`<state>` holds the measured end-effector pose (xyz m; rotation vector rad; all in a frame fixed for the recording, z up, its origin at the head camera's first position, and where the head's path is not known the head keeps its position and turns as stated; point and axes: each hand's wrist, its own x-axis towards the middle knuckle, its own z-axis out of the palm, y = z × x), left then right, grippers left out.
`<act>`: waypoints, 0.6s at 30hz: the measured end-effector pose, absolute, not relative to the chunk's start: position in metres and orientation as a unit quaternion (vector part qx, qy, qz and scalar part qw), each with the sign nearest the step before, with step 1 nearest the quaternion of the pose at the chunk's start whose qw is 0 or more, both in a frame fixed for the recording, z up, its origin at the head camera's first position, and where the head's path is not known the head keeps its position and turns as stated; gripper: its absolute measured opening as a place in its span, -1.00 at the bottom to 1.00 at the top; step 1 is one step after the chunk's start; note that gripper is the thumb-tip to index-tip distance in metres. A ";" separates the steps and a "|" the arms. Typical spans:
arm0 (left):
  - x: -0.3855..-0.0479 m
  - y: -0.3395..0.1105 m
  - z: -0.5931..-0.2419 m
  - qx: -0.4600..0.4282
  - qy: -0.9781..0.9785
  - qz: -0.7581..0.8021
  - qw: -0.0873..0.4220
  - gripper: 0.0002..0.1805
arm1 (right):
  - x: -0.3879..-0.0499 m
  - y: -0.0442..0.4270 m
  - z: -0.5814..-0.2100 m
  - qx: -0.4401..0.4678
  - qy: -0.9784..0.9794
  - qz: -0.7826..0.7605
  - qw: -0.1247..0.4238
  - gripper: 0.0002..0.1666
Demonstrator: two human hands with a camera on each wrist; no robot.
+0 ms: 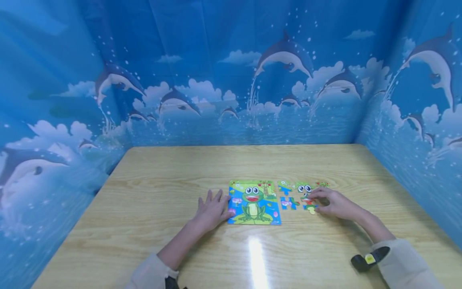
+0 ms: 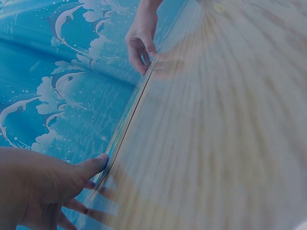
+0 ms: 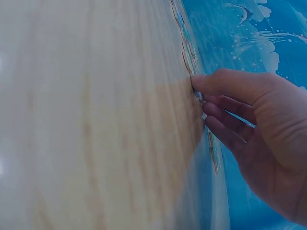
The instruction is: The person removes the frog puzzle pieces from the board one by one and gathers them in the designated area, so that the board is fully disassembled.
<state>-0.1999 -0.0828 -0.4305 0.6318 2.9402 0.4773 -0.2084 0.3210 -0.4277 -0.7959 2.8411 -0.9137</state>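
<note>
A square frog puzzle board (image 1: 254, 202) lies flat on the table. My left hand (image 1: 211, 212) rests at its left edge with fingers spread; in the left wrist view the thumb (image 2: 98, 164) touches that edge. To the right of the board are loose puzzle pieces, among them a frog-face piece (image 1: 304, 187) and a blue piece (image 1: 288, 203). My right hand (image 1: 333, 204) is at the right side of these pieces, pinching a puzzle piece (image 3: 198, 96) between thumb and fingers. That piece is mostly hidden by the fingers.
The wood-grain table (image 1: 173, 172) extends around the board and pieces. A blue curtain (image 1: 216, 80) printed with dolphins hangs behind and at both sides. A bright reflection shines on the tabletop near the front.
</note>
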 end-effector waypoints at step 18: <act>-0.200 -0.083 -0.431 0.209 0.965 0.153 0.048 -0.34 | -0.207 0.321 -0.425 -0.267 0.915 -0.301 0.031 -0.56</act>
